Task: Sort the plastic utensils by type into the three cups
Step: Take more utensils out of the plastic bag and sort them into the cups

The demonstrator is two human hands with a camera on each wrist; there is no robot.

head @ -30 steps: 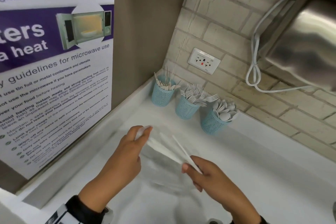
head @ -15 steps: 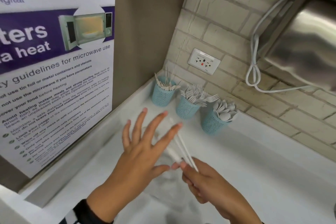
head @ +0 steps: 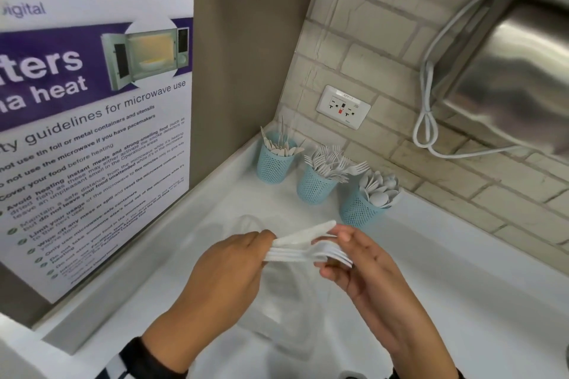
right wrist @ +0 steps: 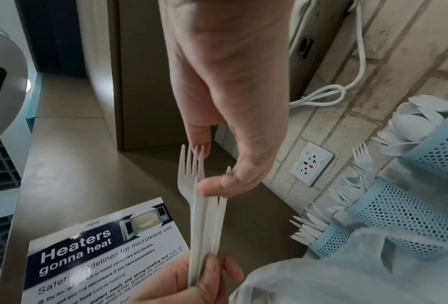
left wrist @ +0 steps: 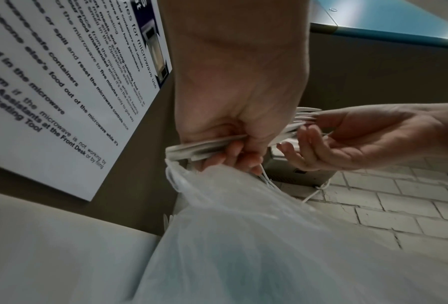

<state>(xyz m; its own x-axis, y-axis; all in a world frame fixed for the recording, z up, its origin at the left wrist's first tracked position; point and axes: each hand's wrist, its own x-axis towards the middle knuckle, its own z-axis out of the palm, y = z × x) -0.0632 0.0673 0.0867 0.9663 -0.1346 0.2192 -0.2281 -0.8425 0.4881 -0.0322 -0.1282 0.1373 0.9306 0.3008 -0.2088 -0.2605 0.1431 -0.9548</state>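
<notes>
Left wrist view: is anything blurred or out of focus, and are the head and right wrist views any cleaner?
Left wrist: the plastic bag is smeared. Head: sharp on the cups, bent at the edges. Right wrist: glare on the poster, fork crisp.

The poster (head: 92, 138) runs off the head view's left edge; the left hand (head: 228, 274) hides the utensil handles (head: 289, 255).

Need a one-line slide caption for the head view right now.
Left hand grips a bundle of white utensils by the handles while the right hand fingers their tips before three blue cups.
</notes>
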